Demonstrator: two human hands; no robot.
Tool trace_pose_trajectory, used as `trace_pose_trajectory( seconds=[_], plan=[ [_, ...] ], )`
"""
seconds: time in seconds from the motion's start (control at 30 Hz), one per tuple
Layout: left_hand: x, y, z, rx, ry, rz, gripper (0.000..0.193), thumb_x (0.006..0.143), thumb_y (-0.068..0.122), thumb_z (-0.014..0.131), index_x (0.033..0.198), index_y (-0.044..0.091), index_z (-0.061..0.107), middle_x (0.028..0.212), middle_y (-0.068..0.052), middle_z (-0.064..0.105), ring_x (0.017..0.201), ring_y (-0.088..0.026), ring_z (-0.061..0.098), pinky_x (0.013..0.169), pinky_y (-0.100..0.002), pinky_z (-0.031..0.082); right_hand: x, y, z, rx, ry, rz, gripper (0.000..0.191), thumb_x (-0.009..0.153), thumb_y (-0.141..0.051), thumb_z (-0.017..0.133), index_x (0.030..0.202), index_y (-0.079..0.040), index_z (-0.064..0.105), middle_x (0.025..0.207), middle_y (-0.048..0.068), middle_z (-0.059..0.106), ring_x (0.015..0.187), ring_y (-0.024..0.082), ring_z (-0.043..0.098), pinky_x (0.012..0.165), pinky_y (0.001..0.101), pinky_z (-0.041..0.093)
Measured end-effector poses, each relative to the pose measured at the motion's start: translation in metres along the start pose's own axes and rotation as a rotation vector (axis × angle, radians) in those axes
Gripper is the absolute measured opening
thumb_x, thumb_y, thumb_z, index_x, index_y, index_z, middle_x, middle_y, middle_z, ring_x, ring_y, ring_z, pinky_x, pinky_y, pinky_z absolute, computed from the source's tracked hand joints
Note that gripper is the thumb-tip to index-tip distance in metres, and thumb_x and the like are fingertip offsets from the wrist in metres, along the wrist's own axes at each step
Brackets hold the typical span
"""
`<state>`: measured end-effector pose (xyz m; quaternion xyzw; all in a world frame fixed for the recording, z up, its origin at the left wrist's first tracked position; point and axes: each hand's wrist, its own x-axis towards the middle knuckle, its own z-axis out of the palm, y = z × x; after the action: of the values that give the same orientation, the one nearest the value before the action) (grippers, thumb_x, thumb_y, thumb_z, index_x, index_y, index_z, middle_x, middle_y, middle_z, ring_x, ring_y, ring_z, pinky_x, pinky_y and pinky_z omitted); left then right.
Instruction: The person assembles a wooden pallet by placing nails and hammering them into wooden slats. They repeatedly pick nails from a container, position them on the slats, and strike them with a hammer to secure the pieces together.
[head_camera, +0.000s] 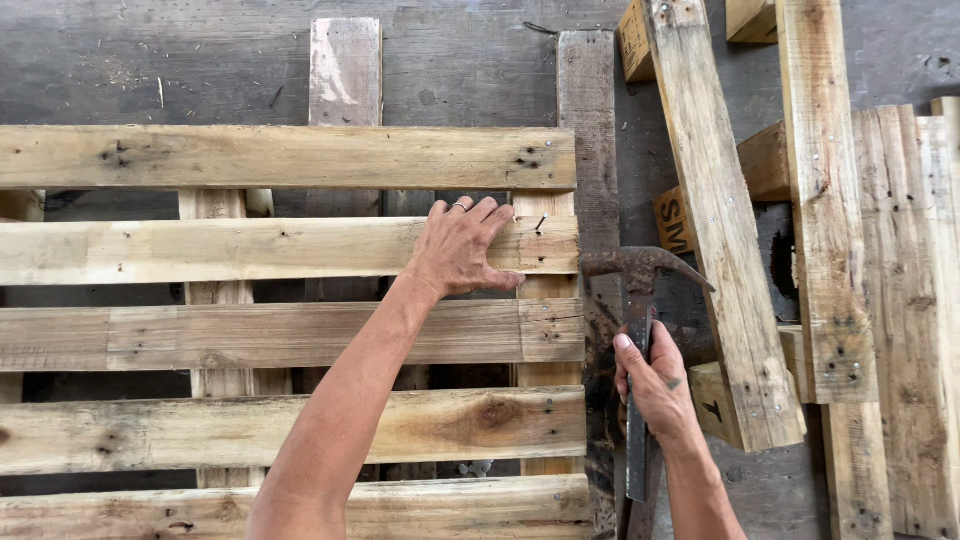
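Right hand (655, 385) grips the handle of a rusty claw hammer (638, 300), fingers wrapped tight, head raised just right of the pallet's edge. Left hand (462, 247) lies flat, fingers spread, on the second slat (200, 250) of the wooden pallet (290, 430), holding nothing. A nail (541, 221) stands tilted in that slat, just beside the fingertips. Loose boards (720, 200) lie farther right, on the grey floor (200, 60).
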<state>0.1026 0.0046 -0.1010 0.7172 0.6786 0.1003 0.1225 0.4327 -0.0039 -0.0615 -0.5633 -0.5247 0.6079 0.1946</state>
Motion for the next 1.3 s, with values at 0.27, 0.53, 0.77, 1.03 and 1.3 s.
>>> trace_pose_trajectory(
  seconds=[0.27, 0.53, 0.77, 1.03, 1.3],
  plan=[
    [0.001, -0.001, -0.003, 0.054, 0.019, 0.003, 0.12, 0.061, 0.103, 0.052, 0.138, 0.012, 0.059, 0.11, -0.008, 0.061, 0.092, -0.024, 0.058, 0.074, -0.043, 0.041, -0.012, -0.095, -0.035, -0.095, 0.043, -0.758, 0.018, 0.106, -0.026, 0.057, 0.113, -0.009, 0.053, 0.079, 0.0, 0.058, 0.055, 0.006, 0.054, 0.043, 0.0232, 0.049],
    [0.0, 0.002, -0.014, 0.065, -0.127, -0.044, 0.113, 0.065, 0.101, 0.049, 0.136, 0.014, 0.057, 0.112, -0.007, 0.061, 0.094, -0.025, 0.058, 0.078, -0.044, 0.041, 0.041, -0.119, 0.003, -0.421, -0.041, -0.482, 0.012, 0.105, -0.024, 0.053, 0.103, -0.014, 0.046, 0.069, 0.008, 0.055, 0.046, 0.014, 0.052, 0.039, 0.0283, 0.045],
    [0.001, 0.005, -0.016, 0.0, 0.027, 0.002, 0.117, 0.059, 0.101, 0.053, 0.137, 0.014, 0.056, 0.117, -0.009, 0.062, 0.092, -0.025, 0.058, 0.071, -0.044, 0.037, 0.004, -0.124, -0.044, -0.595, 0.035, -0.517, 0.031, 0.102, -0.04, 0.048, 0.114, -0.011, 0.05, 0.069, 0.002, 0.056, 0.047, 0.012, 0.053, 0.032, 0.029, 0.046],
    [0.002, 0.008, -0.016, 0.057, -0.146, -0.079, 0.114, 0.062, 0.098, 0.053, 0.143, 0.018, 0.052, 0.117, -0.005, 0.061, 0.104, -0.026, 0.06, 0.081, -0.043, 0.038, 0.036, -0.129, -0.014, -1.274, -0.045, -0.519, 0.032, 0.113, -0.03, 0.037, 0.093, -0.011, 0.055, 0.063, 0.006, 0.052, 0.043, 0.019, 0.044, 0.037, 0.0312, 0.04],
    [0.002, 0.007, -0.017, -0.02, -0.171, -0.094, 0.12, 0.06, 0.099, 0.054, 0.149, 0.018, 0.045, 0.121, -0.007, 0.06, 0.105, -0.025, 0.058, 0.078, -0.043, 0.04, -0.012, -0.179, -0.041, -0.122, -0.13, -0.866, 0.032, 0.114, -0.038, 0.051, 0.122, -0.007, 0.053, 0.069, 0.0, 0.049, 0.051, 0.006, 0.045, 0.039, 0.023, 0.039]
  ],
)
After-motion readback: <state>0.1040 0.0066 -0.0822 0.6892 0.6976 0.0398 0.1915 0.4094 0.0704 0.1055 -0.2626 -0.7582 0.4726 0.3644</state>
